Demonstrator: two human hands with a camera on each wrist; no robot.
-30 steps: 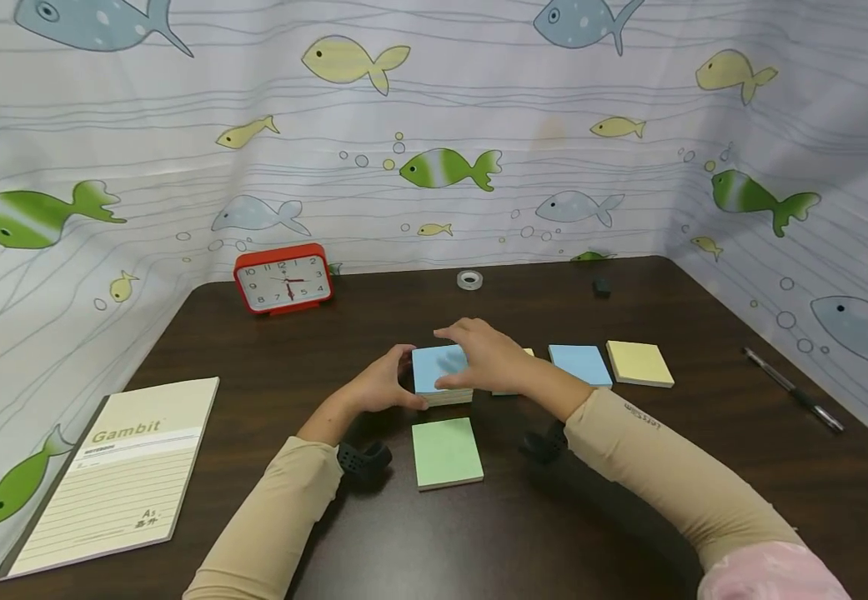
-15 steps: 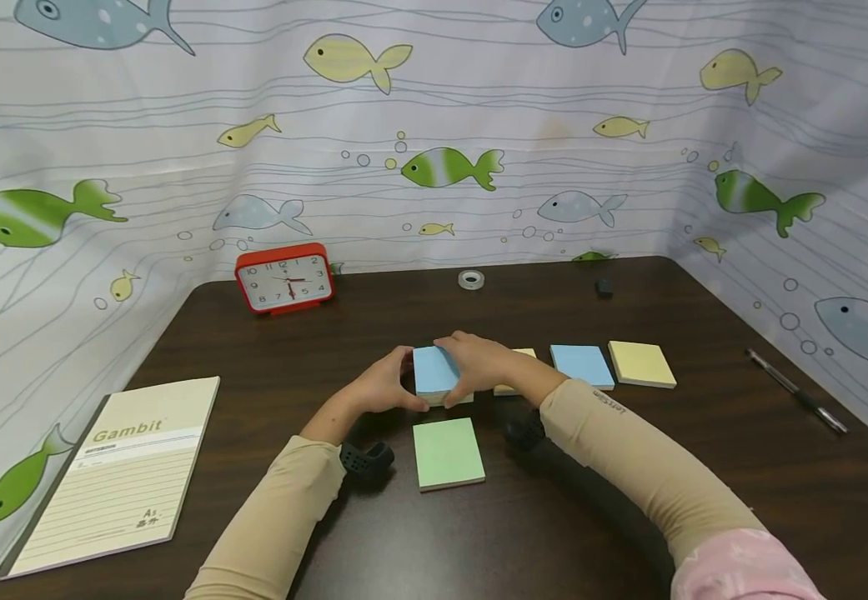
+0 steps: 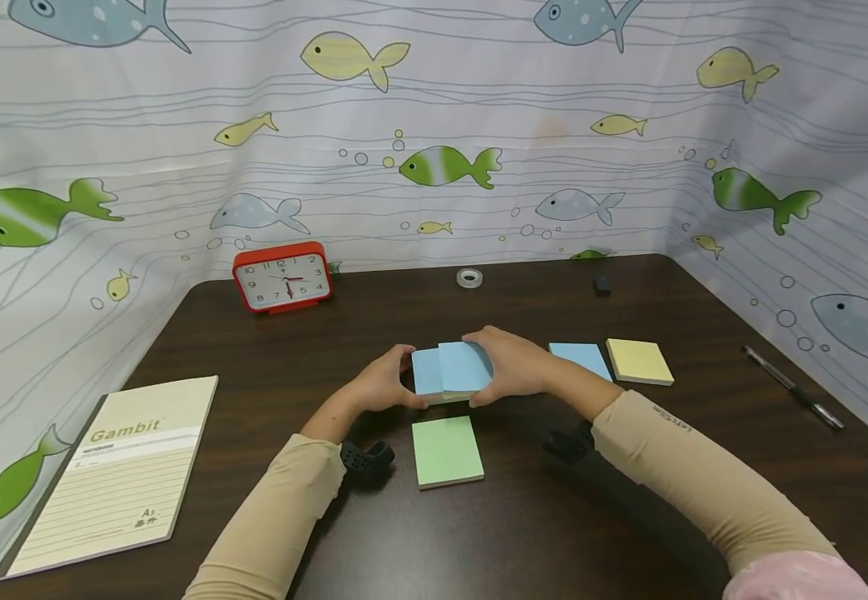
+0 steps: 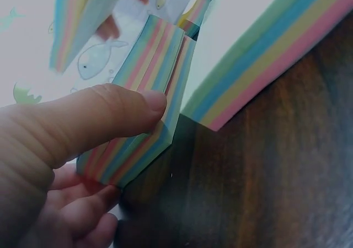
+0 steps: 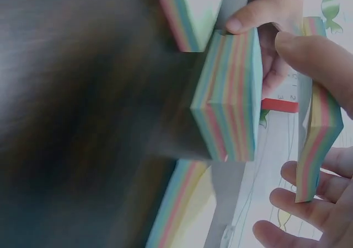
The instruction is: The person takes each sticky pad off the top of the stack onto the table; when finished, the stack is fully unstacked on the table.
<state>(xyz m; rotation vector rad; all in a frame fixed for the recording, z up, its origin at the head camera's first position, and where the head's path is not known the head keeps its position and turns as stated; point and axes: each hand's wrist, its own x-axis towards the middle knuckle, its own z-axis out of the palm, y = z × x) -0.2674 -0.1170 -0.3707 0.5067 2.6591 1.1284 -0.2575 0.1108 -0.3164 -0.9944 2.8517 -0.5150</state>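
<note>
My left hand (image 3: pixel 383 385) grips a stack of sticky note pads (image 3: pixel 425 372) on the table, thumb on its near side. The striped edges of the stacked pads (image 4: pixel 154 55) show in the left wrist view. Above the stack's right part, my right hand (image 3: pixel 512 364) holds a blue-topped sticky note pad (image 3: pixel 467 365) between thumb and fingers. A gap separates this pad (image 5: pixel 317 132) from the stack (image 5: pixel 234 93) in the right wrist view. Just in front lies a green sticky note pad (image 3: pixel 447 452).
Blue (image 3: pixel 582 360) and yellow (image 3: pixel 639 362) pads lie to the right, with a pen (image 3: pixel 792 387) beyond. Further back are a red clock (image 3: pixel 283 278), a tape roll (image 3: pixel 469 278) and a small dark block (image 3: pixel 602 286). A notebook (image 3: pixel 114 471) lies at left.
My right hand has come down onto the stack, taken hold of its top blue pad, then lifted it and shifted it right. The left hand has stayed on the stack.
</note>
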